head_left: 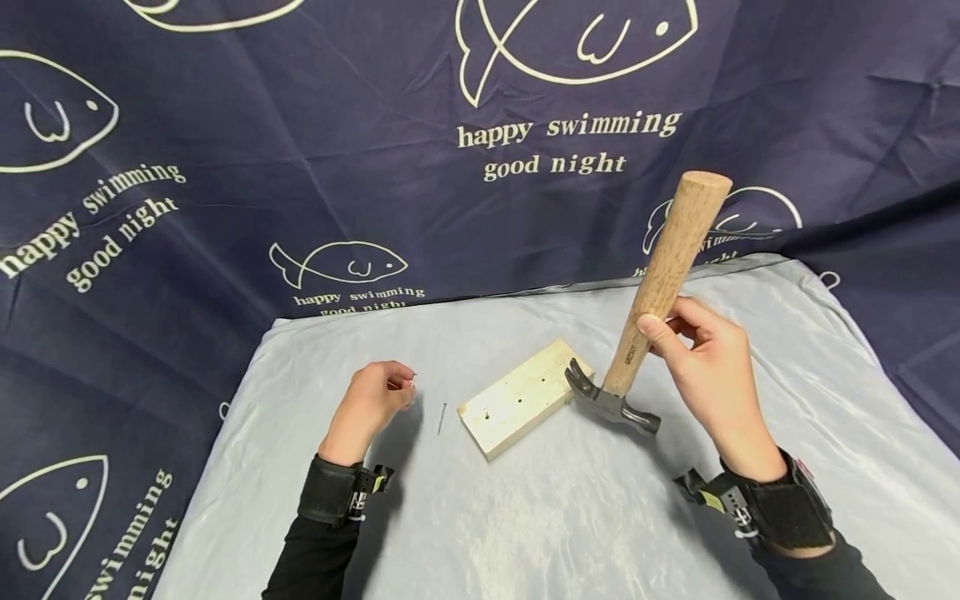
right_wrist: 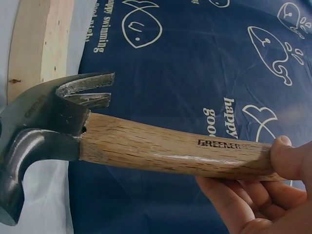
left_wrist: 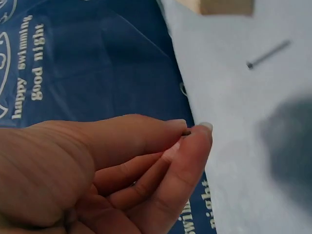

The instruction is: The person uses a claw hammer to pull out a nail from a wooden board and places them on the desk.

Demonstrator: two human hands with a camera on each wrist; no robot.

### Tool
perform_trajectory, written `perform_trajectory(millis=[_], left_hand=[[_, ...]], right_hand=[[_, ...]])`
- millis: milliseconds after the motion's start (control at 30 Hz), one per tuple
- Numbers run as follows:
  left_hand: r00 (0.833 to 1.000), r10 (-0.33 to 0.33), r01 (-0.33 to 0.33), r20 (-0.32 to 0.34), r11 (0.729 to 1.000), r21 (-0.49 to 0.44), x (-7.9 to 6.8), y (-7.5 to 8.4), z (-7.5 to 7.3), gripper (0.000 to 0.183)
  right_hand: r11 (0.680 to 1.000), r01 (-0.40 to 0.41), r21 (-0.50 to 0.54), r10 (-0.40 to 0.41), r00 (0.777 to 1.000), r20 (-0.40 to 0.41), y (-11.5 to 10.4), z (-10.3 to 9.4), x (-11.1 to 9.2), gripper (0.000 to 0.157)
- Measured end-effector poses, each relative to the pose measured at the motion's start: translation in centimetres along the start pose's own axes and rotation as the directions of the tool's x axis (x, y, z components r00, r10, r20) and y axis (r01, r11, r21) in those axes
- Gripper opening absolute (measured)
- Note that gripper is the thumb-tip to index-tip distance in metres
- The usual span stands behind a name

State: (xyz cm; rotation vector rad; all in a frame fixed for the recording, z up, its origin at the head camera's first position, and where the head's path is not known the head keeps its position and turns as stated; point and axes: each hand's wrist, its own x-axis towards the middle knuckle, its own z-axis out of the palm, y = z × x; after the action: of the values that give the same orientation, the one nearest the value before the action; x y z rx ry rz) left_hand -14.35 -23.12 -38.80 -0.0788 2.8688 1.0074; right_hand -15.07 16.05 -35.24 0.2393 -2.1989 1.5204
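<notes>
My left hand [head_left: 372,403] pinches a small nail [head_left: 414,381] between thumb and index finger; in the left wrist view only the dark tip of that nail [left_wrist: 187,132] shows. Beside it a second nail [head_left: 441,418] lies on the covered table. My right hand [head_left: 712,367] holds a claw hammer [head_left: 663,267] by its wooden handle, the handle slanting upward and the dark metal head [head_left: 613,406] hanging lowest. That head overlaps the right end of a pale wooden block [head_left: 504,417] in the head view; whether they touch I cannot tell. Several small dark spots mark the block's top.
A pale, shiny cloth [head_left: 510,525] covers the table. Dark blue fabric [head_left: 375,167] with white fish and lettering hangs behind and along both sides. Each wrist wears a black strap [head_left: 330,490] with a small device.
</notes>
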Motion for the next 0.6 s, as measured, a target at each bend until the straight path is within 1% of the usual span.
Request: perform_trajectory(millis=[167, 300, 400, 433, 567, 600], left_hand=[[1.000, -0.028, 0.029, -0.009, 0.999, 0.038, -0.1, -0.8, 0.8, 0.029], [0.999, -0.051, 0.051, 0.001, 0.997, 0.056, -0.3, -1.2, 1.8, 0.030], [0.997, -0.081, 0.080, 0.005, 0.994, 0.078, -0.6, -1.3, 2.2, 0.030], [0.996, -0.090, 0.089, 0.002, 0.992, 0.084, -0.6, -1.3, 2.2, 0.028], [0.993, -0.120, 0.120, -0.002, 0.989, 0.085, -0.7, -1.2, 2.6, 0.009], [0.992, -0.123, 0.123, -0.001, 0.989, 0.084, -0.7, -1.2, 2.7, 0.012]], right_hand=[[0.999, 0.002, -0.039, -0.001, 1.000, 0.019, 0.0, 0.1, -0.2, 0.009], [0.998, 0.019, -0.060, -0.018, 1.000, 0.025, -0.1, 0.2, -0.3, 0.007], [0.997, 0.025, -0.072, -0.022, 0.999, 0.036, -0.2, 0.3, -0.3, 0.008], [0.997, 0.026, -0.078, -0.023, 0.999, 0.039, -0.2, 0.3, -0.3, 0.008], [0.995, 0.035, -0.093, -0.032, 0.999, 0.034, -0.4, 0.3, -0.2, 0.007], [0.995, 0.038, -0.093, -0.035, 0.999, 0.030, -0.4, 0.3, -0.2, 0.007]])
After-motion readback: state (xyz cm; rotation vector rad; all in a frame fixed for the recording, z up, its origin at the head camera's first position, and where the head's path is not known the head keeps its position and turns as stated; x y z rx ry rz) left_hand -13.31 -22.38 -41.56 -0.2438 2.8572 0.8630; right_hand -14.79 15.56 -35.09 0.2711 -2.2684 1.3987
